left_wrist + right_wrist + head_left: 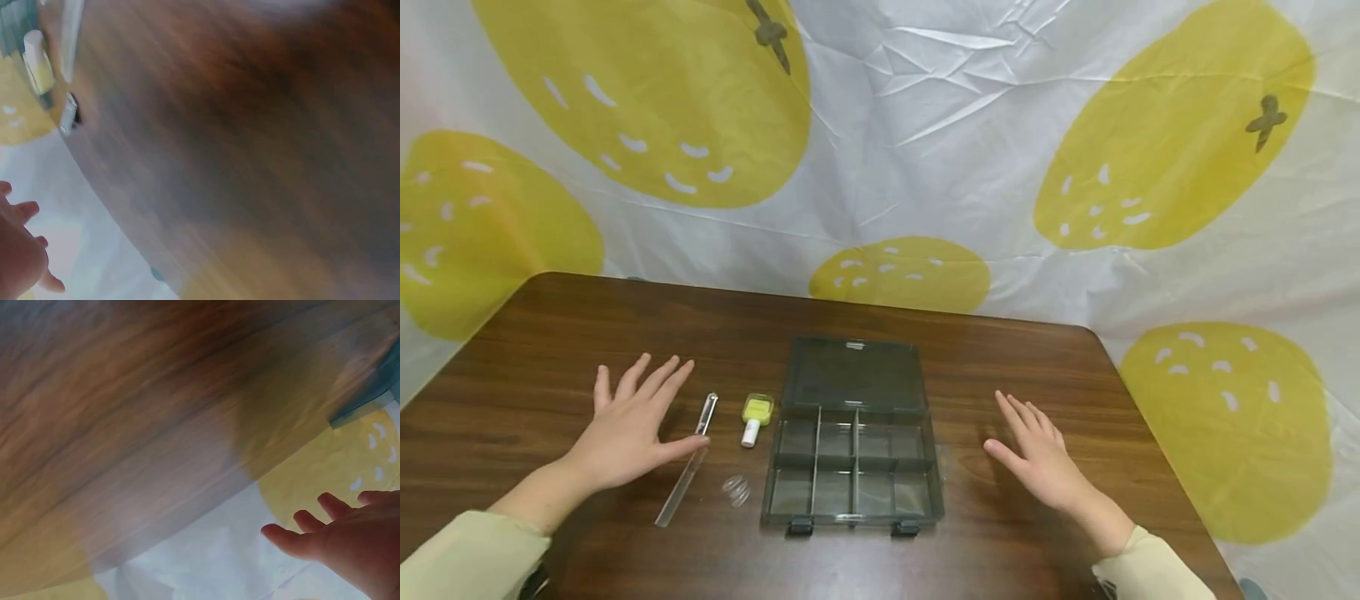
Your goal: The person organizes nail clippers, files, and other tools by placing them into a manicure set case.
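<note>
A dark transparent compartment box [853, 458] lies open on the brown table [550, 333], its lid [853, 375] folded back. My left hand [632, 425] hovers with fingers spread to the left of it, holding nothing, its thumb over a clear ruler-like strip [681, 487]. Beside it lie a metal clip [706, 413], a small yellow bottle with a white cap [756, 417] and clear round pieces [736, 488]. My right hand [1037, 454] hovers with straight fingers to the right of the box, empty. The wrist views are blurred; the bottle [37, 62] shows at the left wrist view's top left.
A white cloth with large yellow fruit shapes [925, 167] hangs behind and around the table. The table's far edge [850, 304] and right edge [1157, 433] are near the box.
</note>
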Tool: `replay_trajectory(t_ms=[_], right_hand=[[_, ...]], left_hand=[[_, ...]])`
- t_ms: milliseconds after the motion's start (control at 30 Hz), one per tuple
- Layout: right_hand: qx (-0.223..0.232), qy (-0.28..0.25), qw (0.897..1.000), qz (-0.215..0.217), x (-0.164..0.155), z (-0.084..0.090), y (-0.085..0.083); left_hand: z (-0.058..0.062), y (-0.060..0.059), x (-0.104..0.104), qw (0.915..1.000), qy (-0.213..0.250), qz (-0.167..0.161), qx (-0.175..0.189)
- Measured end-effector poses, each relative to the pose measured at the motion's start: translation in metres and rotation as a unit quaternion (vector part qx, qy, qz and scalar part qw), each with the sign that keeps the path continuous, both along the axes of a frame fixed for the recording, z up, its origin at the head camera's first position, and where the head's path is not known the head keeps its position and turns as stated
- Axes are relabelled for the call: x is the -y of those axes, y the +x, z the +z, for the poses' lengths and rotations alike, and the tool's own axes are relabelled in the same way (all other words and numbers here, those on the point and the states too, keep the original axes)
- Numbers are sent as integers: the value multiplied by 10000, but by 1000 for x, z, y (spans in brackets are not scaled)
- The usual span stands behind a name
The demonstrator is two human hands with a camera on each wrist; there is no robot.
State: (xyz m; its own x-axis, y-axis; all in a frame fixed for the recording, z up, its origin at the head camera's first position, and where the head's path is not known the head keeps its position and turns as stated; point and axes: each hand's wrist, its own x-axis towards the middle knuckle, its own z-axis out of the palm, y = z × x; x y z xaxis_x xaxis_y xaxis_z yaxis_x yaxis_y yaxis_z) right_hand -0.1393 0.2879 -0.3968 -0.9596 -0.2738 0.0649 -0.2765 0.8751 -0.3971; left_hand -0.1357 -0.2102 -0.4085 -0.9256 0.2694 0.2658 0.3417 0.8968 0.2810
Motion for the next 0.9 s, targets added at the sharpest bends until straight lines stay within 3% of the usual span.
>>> replay_trajectory(t_ms=[233,400,500,733,900], right_hand=[[735,-950,9927,-92,7,3,2],[1509,-1732,9728,-310,13,7,4],[1890,-2276,9545,-387,17,8,4],[2734,-3572,8917,-510,22,4,5],[3186,-4094,8540,-392,24,-1,6]], left_hand=[[10,-9,-25,9999,49,-36,118],[12,-14,-43,9989,355,-119,273],[11,-17,-52,9969,612,-121,482],[9,-22,-66,9879,1047,-55,1143],[4,-27,-72,9797,1352,140,1473]])
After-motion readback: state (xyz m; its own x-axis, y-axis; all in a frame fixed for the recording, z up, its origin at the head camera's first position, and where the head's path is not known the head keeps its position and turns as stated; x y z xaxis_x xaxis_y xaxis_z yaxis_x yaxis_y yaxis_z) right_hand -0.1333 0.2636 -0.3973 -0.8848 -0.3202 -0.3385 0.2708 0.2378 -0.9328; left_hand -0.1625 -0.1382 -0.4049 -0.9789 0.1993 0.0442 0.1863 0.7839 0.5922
